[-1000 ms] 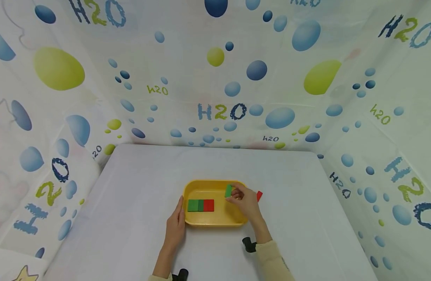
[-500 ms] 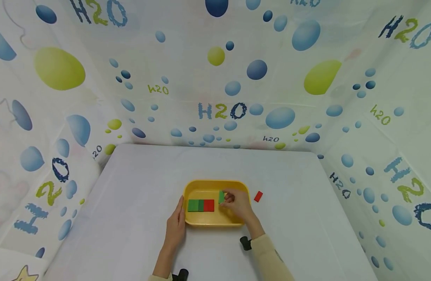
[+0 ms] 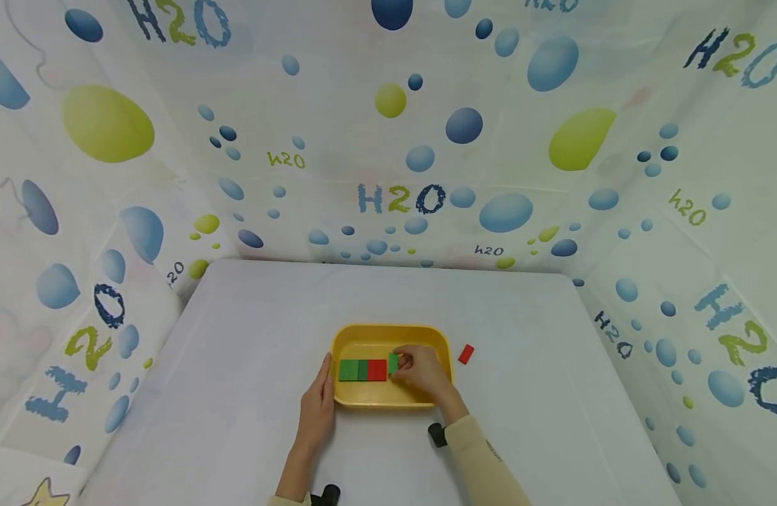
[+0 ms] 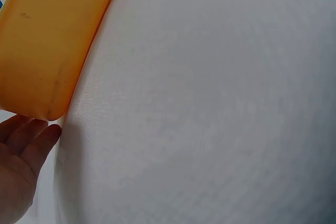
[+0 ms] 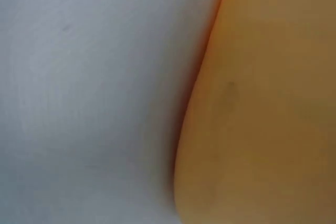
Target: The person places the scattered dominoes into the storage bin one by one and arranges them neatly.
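A yellow tray (image 3: 388, 331) lies on the white table in the head view. Inside it, a green block (image 3: 348, 370), a narrower darker green block (image 3: 363, 370) and a red block (image 3: 377, 370) form a row. My right hand (image 3: 426, 372) reaches over the tray and pinches a small green block (image 3: 392, 363) just right of the red one. At the tray's left side, my left hand (image 3: 317, 406) rests with straight fingers on the outer wall. The left wrist view shows those fingers (image 4: 39, 148) at the corner of the tray (image 4: 47, 40). Only tray and table show in the right wrist view.
A small red block (image 3: 466, 354) lies on the white table (image 3: 540, 393), right of the tray. Behind the table hangs a white patterned sheet (image 3: 337, 119) with blue and green spots. Black wrist cameras sit at both sleeves.
My right hand has carried the small green block leftward and lower in view, up to the red block's right end. The loose red block is now uncovered. My left hand stays put.
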The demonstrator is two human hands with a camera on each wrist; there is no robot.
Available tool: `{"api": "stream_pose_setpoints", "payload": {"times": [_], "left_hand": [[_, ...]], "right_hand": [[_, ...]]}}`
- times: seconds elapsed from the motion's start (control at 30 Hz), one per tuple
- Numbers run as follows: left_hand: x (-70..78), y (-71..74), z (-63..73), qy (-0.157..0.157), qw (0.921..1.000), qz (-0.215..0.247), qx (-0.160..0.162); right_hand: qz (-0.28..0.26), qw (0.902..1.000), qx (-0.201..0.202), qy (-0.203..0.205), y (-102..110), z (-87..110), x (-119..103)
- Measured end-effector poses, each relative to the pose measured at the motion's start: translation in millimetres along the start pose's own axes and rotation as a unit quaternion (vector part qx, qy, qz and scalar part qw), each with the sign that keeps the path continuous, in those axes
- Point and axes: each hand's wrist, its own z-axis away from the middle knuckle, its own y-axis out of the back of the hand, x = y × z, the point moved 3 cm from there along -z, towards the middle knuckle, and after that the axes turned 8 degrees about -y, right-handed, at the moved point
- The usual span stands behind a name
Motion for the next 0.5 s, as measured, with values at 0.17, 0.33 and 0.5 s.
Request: {"api": "stream_pose_setpoints", "payload": {"times": [0.17,0.33,0.5], "left_hand": [[1.0,0.1,0.0,-0.002,1.0000,0.000,0.000],[1.6,0.1,-0.1,-0.001,1.0000,0.002,-0.001],[0.9,-0.1,0.3,0.000,1.0000,0.000,0.000]], "right_hand": [[-0.005,0.9999,-0.010,-0.004,-1.8,-0.6,1.1],[0.005,0.9999,-0.016,0.001,-3.2,-1.6,1.1],[0.011,0.9998,-0.018,-0.002,-4.5,-2.7,1.3]]}}
